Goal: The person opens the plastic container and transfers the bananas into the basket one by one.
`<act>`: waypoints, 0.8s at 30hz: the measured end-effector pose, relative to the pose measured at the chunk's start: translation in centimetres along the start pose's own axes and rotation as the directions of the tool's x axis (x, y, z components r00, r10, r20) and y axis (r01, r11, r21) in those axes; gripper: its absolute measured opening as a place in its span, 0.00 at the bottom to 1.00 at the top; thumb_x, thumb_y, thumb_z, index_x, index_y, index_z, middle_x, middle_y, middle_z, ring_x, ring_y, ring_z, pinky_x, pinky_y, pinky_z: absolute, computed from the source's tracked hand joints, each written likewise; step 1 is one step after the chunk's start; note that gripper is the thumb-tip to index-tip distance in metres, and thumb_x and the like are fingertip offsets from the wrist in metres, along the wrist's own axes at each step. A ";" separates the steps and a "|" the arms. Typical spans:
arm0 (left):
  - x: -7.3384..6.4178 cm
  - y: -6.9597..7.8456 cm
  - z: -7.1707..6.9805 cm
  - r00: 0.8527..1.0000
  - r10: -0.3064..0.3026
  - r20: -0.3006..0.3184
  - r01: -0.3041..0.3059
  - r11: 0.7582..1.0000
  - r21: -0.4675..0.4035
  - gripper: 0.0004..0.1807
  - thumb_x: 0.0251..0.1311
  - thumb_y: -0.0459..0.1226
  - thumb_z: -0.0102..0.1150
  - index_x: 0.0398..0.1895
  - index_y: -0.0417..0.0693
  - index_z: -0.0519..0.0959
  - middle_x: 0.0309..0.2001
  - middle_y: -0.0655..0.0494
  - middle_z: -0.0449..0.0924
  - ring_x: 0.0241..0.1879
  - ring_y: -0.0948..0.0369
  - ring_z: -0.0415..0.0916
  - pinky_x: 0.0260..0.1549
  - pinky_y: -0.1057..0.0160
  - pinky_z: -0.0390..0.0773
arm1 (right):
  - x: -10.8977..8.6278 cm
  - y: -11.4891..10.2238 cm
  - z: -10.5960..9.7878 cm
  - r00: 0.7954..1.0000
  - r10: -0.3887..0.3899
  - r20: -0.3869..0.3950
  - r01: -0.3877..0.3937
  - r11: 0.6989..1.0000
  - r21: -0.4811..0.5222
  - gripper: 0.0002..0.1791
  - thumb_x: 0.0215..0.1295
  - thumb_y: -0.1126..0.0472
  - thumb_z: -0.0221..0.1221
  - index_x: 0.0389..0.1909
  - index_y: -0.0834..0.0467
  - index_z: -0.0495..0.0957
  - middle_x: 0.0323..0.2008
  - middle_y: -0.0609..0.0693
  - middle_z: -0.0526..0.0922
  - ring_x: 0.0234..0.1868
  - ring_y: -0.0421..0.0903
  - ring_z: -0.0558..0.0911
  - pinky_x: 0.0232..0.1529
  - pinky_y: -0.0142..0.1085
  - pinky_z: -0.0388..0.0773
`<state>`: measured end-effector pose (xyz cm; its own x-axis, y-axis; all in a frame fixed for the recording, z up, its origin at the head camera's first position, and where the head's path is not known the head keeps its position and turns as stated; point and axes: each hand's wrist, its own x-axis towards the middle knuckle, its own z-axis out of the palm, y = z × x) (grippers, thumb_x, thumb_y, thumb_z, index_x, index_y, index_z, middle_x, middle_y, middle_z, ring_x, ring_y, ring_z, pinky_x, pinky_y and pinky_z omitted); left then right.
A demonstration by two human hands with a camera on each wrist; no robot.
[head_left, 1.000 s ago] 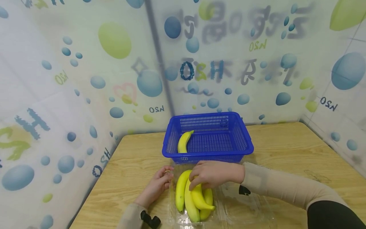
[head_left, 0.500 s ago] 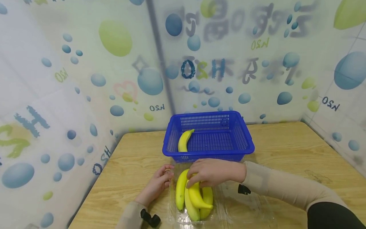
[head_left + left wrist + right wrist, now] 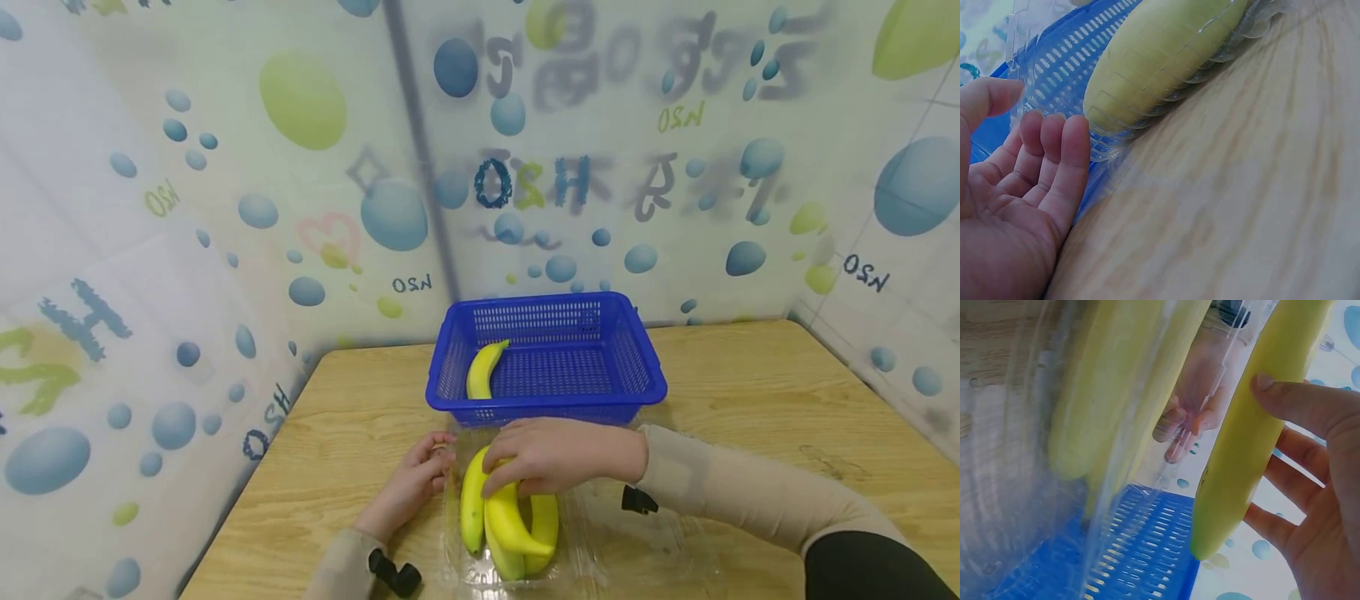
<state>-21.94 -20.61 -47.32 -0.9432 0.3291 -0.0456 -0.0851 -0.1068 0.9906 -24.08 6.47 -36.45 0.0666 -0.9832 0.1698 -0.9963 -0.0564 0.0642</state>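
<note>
My right hand (image 3: 551,457) grips a yellow banana (image 3: 513,525) by its upper end, above other bananas in a clear plastic box (image 3: 450,533). In the right wrist view, the thumb lies on one side of this banana (image 3: 1244,444) and the fingers on the other. One banana (image 3: 472,504) lies along the box's left side, another (image 3: 545,521) along its right; one more is partly hidden under the held one. My left hand (image 3: 411,487) rests at the box's upper left edge, fingers loosely bent. In the left wrist view, its fingertips (image 3: 1075,128) are right at the clear wall.
A blue slotted basket (image 3: 551,403) stands behind the box, with a single banana (image 3: 483,372) at its left. The box's clear lid (image 3: 645,542) lies folded out to the right on the wooden table (image 3: 360,400). A patterned curtain (image 3: 337,208) hangs behind.
My right hand has shifted slightly left with the held banana, which now covers more of the middle banana beneath it. The left hand has stayed at the box edge.
</note>
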 end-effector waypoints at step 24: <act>-0.1 -0.2 0.1 1.000 0.027 0.007 -0.027 0.999 -0.025 0.12 0.67 0.31 0.50 0.52 0.47 0.66 0.30 0.59 0.65 0.27 0.65 0.62 0.27 0.70 0.67 | -0.3 0.5 -3.8 0.994 0.043 -0.098 -0.055 0.991 -0.119 0.22 0.59 0.60 0.67 0.56 0.47 0.78 0.52 0.46 0.79 0.55 0.42 0.75 0.60 0.36 0.67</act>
<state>-21.82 -20.56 -47.48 -0.9430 0.3323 -0.0180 -0.0677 -0.1386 0.9880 -24.41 7.36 -32.72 0.0286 -0.9629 0.2684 -0.9850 0.0186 0.1718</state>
